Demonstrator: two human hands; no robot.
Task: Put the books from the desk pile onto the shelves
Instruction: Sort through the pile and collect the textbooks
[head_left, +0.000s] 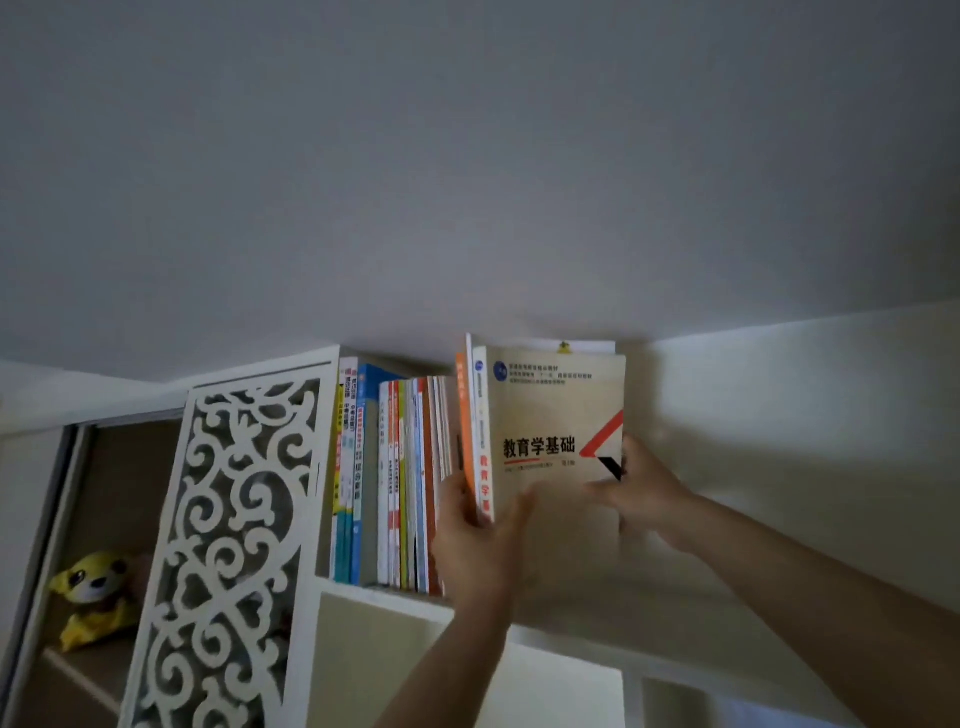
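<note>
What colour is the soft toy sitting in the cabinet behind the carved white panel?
Yellow, with a paler muzzle: the soft toy shows at lower left of the head view.

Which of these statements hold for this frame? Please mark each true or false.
1. Both hands hold the beige book. True: the left hand grips its spine edge and the right hand its outer edge.
2. The beige book lies flat. False: it stands upright.
3. A yellow plush toy sits left of the carved white panel. True.
4. The row of books stands right of the beige book. False: it stands to its left.
</note>
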